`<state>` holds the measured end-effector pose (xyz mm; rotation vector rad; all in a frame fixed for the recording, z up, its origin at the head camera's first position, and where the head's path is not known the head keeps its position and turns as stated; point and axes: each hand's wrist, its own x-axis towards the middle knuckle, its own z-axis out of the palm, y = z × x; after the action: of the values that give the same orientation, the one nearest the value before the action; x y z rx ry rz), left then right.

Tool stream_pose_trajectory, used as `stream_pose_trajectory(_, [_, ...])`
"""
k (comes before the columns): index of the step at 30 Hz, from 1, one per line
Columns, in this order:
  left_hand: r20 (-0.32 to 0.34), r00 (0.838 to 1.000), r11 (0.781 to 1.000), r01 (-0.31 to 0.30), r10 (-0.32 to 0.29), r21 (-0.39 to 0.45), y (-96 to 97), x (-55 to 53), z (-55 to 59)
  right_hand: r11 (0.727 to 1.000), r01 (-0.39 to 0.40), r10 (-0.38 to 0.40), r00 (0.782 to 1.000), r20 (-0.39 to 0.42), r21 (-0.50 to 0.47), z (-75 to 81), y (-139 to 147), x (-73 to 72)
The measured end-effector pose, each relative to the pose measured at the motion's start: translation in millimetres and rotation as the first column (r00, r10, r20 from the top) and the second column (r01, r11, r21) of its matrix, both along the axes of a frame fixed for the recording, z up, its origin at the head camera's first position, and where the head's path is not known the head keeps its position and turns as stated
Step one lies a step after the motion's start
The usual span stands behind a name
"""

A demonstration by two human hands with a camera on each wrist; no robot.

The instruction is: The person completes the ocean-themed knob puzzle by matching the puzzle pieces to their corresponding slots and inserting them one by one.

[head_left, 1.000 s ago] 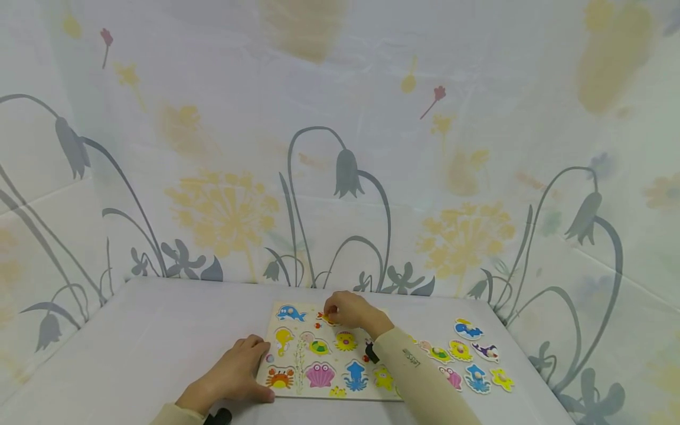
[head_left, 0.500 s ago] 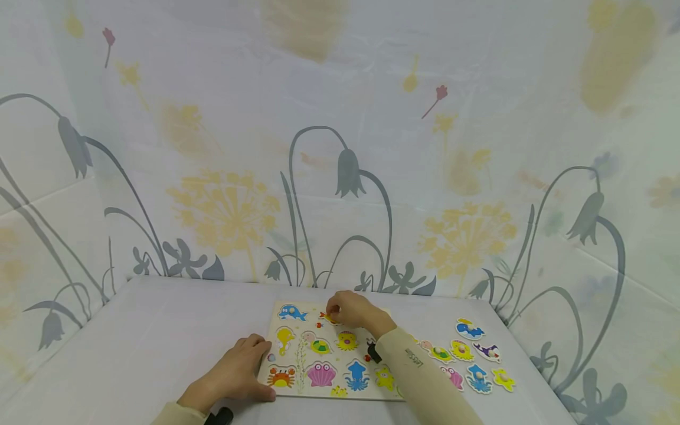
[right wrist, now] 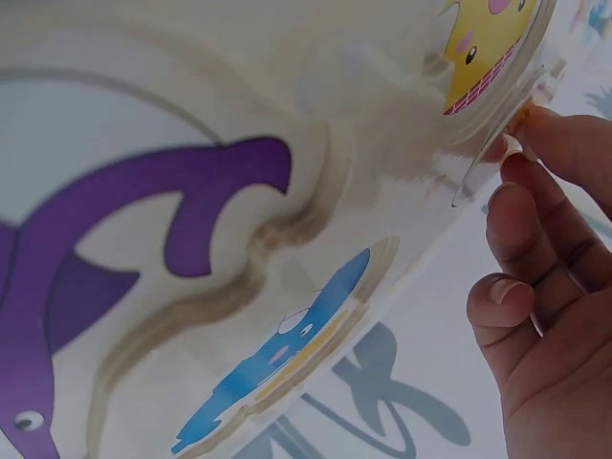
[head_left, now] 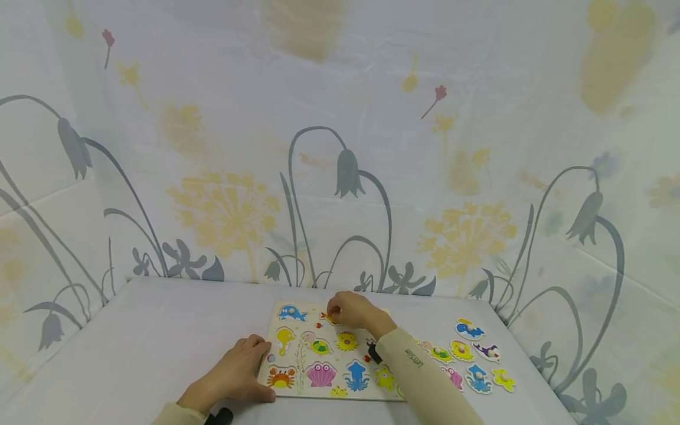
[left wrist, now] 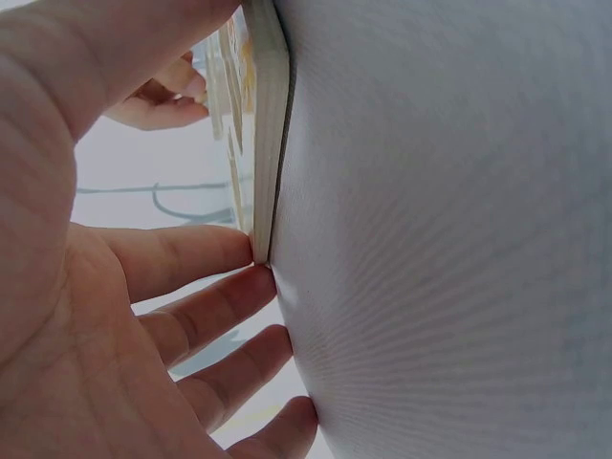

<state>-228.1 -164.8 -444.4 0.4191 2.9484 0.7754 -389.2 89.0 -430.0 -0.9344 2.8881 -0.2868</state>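
A wooden peg puzzle board (head_left: 313, 392) with sea-animal pictures lies flat on the table. My left hand (head_left: 239, 367) rests against the board's left side, thumb near its front corner; in the left wrist view the index fingertip (left wrist: 239, 249) touches the edge. At the board's far side my right hand (head_left: 353, 309) pinches a red-and-yellow fish puzzle piece (head_left: 330, 319) over the top row. Fingers hide most of that piece, and in the right wrist view only an orange bit shows between thumb and fingers. A blue whale piece (head_left: 293, 313) with a knob sits in the top left slot.
Right of the board lie several loose knobbed pieces, among them a blue whale (head_left: 470, 329), a purple sea animal (head_left: 487, 352), a squid (head_left: 479, 379) and a yellow star (head_left: 502, 379). The right sleeve (head_left: 425, 378) covers the board's right part. A flower-printed curtain (head_left: 340, 224) stands behind the table.
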Motion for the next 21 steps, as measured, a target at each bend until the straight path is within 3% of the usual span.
stream_pose_trajectory(16, [-0.002, 1.0, 1.0, -0.007, 0.007, -0.015, 0.0, -0.6, -0.9, 1.0, 0.02, -0.02, 1.0, -0.01, -0.002, -4.4, -1.3, -1.7])
stream_pose_trajectory(21, [-0.001, 1.0, 1.0, -0.011, 0.011, -0.012, 0.1, -0.7, -1.3, 0.998, 0.041, -0.04, 0.999, 0.022, -0.037, -5.9, 0.5, -2.0])
